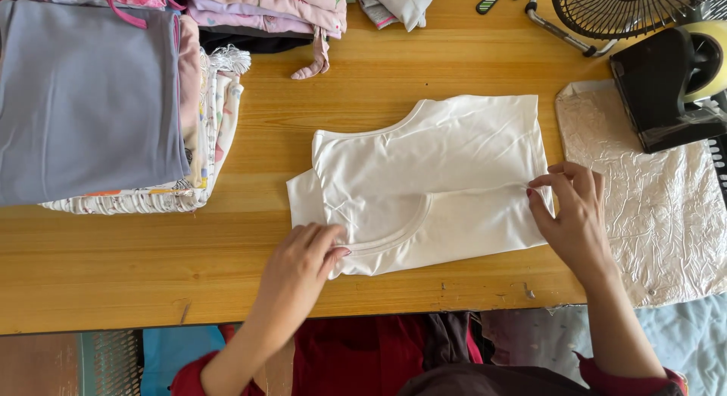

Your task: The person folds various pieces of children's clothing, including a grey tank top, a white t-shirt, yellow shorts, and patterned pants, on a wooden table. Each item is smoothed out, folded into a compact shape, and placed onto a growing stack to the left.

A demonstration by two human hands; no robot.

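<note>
The white top [432, 176] lay half folded on the bench [151, 267]. The left hand [299, 267] pinched its near edge; the right hand [572, 210] pinched its side. More folds were left.

Both arms reached forward from the bottom of the view, sleeves pushed back near the elbows, forearms bare. The left hand [299, 263] lay palm down, wrist slightly bent, fingers curled together and pointing right, the thumb tucked beneath them. The right hand [572, 210] was angled inward, its fingers [556, 180] bent toward the left, thumb and forefinger seemingly pinched together, though the fingertips were hard to make out.
</note>
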